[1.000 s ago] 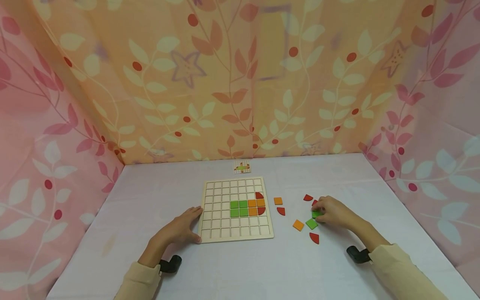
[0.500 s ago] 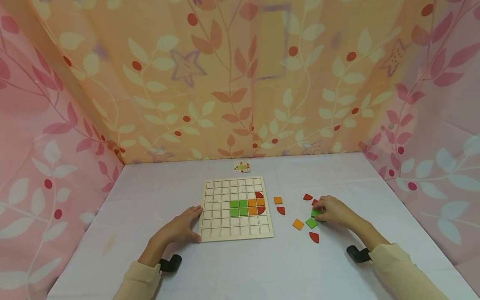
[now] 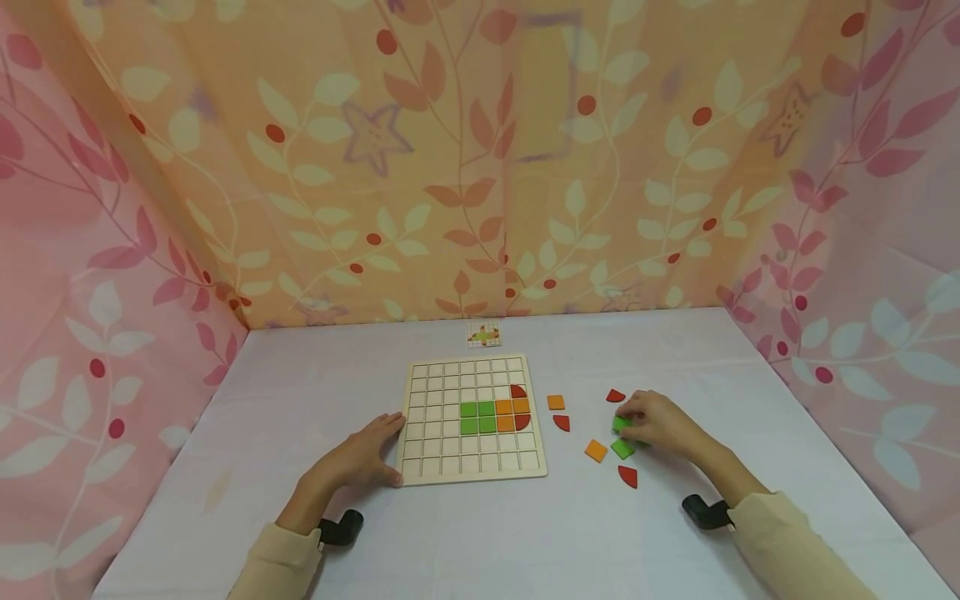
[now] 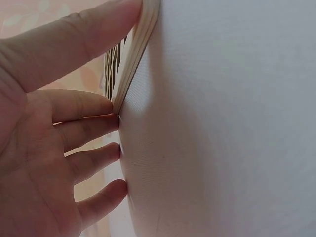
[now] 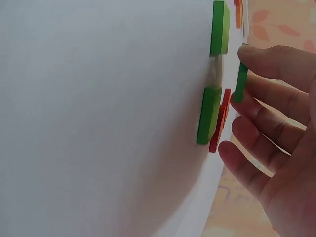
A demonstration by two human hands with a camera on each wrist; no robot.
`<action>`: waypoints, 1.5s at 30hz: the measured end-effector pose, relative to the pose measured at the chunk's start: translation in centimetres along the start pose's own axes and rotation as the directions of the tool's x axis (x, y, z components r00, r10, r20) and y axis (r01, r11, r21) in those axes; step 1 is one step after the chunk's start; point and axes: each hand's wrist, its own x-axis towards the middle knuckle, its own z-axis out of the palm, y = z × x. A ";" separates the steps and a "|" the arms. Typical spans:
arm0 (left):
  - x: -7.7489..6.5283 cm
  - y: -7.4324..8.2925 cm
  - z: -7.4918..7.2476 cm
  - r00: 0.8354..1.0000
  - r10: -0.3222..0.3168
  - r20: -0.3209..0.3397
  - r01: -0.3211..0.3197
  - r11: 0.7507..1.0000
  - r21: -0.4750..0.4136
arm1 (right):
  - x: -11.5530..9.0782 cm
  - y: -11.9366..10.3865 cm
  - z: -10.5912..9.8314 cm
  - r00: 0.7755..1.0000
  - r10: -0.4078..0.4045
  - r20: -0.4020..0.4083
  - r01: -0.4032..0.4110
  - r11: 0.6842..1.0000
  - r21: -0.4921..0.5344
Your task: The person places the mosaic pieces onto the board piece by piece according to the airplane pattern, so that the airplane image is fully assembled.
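Observation:
My right hand pinches a green square tile between thumb and fingertips, lifted off the cloth in the right wrist view. Below it lie another green tile and a second green tile, mostly covered by the hand in the head view. My left hand rests at the left side of a wooden grid board, thumb by the near corner and extended fingers along the edge. On the board sit several green tiles, orange tiles and two red quarter-circle tiles.
Right of the board lie loose orange squares and red quarter-circle tiles. A small pattern card lies beyond the board. White cloth covers the table, and floral curtains enclose its back and sides.
My right hand has lifted the green tile and shifted slightly left with it, showing less of the red tile beside it. The left hand and board stay put.

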 end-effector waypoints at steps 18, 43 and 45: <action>0.1 -0.1 0.0 1.000 -0.008 0.010 0.008 1.000 -0.007 | 2.4 -2.5 1.2 0.998 -0.027 -0.064 0.031 0.997 0.067; 0.3 -0.2 0.1 1.000 -0.013 0.013 0.013 1.000 0.001 | 6.6 -7.0 1.5 0.990 -0.126 -0.062 0.133 0.982 0.133; 0.3 -0.2 0.1 1.000 -0.011 0.016 0.011 1.000 0.002 | 6.9 -7.4 1.6 0.988 -0.140 -0.057 0.147 0.981 0.130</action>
